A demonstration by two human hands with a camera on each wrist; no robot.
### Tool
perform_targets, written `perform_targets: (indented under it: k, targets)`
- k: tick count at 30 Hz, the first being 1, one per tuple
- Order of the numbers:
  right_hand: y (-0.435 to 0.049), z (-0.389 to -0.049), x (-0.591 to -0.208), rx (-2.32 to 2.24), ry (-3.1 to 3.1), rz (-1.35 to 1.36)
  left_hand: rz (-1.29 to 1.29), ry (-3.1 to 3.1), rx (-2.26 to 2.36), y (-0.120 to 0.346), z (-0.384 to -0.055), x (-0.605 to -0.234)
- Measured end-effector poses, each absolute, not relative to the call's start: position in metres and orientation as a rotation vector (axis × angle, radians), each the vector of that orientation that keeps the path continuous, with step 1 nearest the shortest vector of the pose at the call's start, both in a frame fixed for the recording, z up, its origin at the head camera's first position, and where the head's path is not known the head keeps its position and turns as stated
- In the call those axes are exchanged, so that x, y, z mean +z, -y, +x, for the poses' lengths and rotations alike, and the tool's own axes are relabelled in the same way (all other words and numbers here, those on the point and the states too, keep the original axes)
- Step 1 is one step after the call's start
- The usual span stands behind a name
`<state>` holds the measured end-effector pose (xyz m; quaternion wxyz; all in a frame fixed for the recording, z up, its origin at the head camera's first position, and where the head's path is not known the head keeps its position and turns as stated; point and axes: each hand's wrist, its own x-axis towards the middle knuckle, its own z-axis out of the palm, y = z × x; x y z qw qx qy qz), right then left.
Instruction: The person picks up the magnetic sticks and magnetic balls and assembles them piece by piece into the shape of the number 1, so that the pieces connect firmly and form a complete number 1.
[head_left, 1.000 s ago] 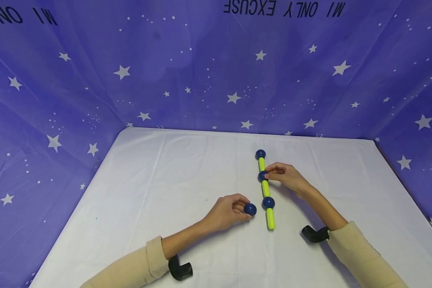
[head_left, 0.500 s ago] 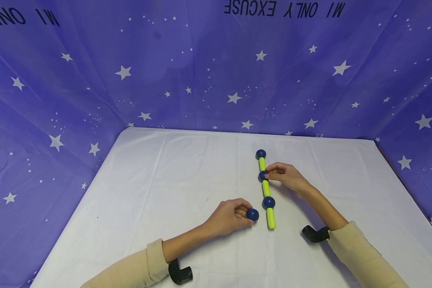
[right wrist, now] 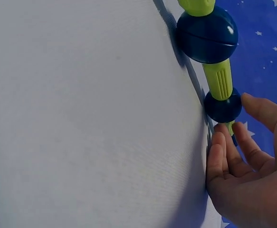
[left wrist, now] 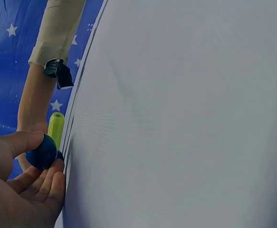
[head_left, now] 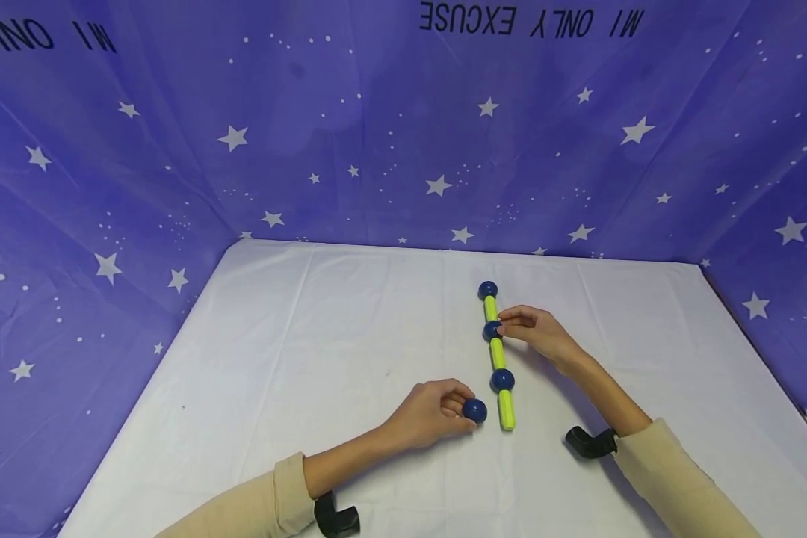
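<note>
In the head view, a chain of blue balls and yellow-green ribbed rods lies on the white cloth. Its near end is a bare rod, joined to a blue ball. My left hand pinches a loose blue ball between thumb and fingertips, just left of that bare rod and apart from it. The left wrist view shows this held ball closely. At the chain's middle ball, my right hand grips from the right; thumb and fingers lie about this ball in the right wrist view.
Another blue ball forms the chain's far end. White cloth covers the table, and a purple star-printed curtain hangs behind and at both sides. Black curved pieces stick out at both sleeve cuffs.
My left hand has moved nearer to me and slightly right with its blue ball, from beside the chain's third ball to beside the bare rod. My right hand and the chain hold still.
</note>
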<state>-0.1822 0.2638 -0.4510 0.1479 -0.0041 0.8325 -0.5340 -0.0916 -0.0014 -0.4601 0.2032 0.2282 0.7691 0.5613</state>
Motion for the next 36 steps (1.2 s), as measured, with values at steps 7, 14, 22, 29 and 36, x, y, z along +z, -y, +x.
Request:
perform_targets:
  k: [7, 14, 22, 29, 36]
  targets:
    - [-0.268, -0.174, -0.450, -1.541, -2.427, -0.035, 0.629, -2.108, 1.584, 0.000, -0.088, -0.459]
    - [-0.273, -0.164, -0.449, -1.483, -2.444, -0.009, 0.624, -2.062, 1.606, -0.001, -0.086, -0.456]
    - [-0.274, -0.146, -0.446, -1.429, -2.471, 0.019, 0.645, -2.034, 1.623, -0.004, -0.083, -0.456]
    - [-0.274, -0.128, -0.441, -1.474, -2.401, 0.135, 0.675, -2.043, 1.596, -0.005, -0.082, -0.458]
    - [-0.275, -0.113, -0.437, -1.423, -2.381, 0.155, 0.682, -2.030, 1.581, -0.008, -0.080, -0.458]
